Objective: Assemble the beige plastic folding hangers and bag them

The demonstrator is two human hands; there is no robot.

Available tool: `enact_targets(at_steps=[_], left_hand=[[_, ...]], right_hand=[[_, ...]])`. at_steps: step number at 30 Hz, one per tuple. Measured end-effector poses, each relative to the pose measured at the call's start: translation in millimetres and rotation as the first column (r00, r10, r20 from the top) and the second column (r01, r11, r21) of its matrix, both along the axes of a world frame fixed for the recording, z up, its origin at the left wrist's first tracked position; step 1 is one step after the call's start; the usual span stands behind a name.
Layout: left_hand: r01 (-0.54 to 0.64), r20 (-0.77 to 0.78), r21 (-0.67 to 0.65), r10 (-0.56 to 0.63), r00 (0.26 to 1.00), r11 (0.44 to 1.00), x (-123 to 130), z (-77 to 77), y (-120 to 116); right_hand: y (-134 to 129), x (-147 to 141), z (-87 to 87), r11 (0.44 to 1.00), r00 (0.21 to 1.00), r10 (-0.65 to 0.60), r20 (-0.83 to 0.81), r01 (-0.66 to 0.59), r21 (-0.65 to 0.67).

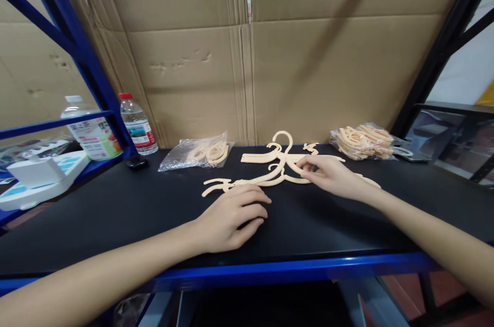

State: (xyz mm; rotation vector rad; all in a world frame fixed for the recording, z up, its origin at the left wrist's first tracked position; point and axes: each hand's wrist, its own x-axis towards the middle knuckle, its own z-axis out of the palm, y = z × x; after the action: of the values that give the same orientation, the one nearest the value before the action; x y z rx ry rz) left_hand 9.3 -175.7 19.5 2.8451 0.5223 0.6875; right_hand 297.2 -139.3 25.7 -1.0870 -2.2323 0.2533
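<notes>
The right hand point(328, 175) seemingly pinches a cream hanger point(284, 161), the left hand point(233, 219) unclenched near it.

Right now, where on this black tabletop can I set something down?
One bare patch lies between the left forearm and the left plastic bag; another at the front, between the left hand, right forearm and blue edge. Mid-table is crowded: cream hangers, with the right hand on one.

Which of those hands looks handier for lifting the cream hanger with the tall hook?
Probably the right hand: its fingers appear to pinch the hanger close to its hook. The left hand is palm-down, lower in view, loosely curled and seemingly holding nothing.
</notes>
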Motion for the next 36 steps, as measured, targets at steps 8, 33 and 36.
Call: enact_targets(at_steps=[8, 33, 36], left_hand=[[-0.12, -0.049, -0.047, 0.118, 0.992, 0.992, -1, -5.4, 11], [-0.211, -0.082, -0.259, 0.196, 0.977, 0.943, -7, -15.3, 31], [-0.25, -0.208, -0.165, 0.214, 0.954, 0.954, -7, -14.1, 32]], right_hand=[[4, 5, -8.7, 0.988, 0.974, 0.079, 0.211, -0.048, -0.148], [24, 23, -9.5, 1.0, 0.946, 0.003, 0.324, 0.007, -0.029], [27, 23, -10.2, 0.999, 0.946, -0.02, 0.323, 0.03, -0.026]])
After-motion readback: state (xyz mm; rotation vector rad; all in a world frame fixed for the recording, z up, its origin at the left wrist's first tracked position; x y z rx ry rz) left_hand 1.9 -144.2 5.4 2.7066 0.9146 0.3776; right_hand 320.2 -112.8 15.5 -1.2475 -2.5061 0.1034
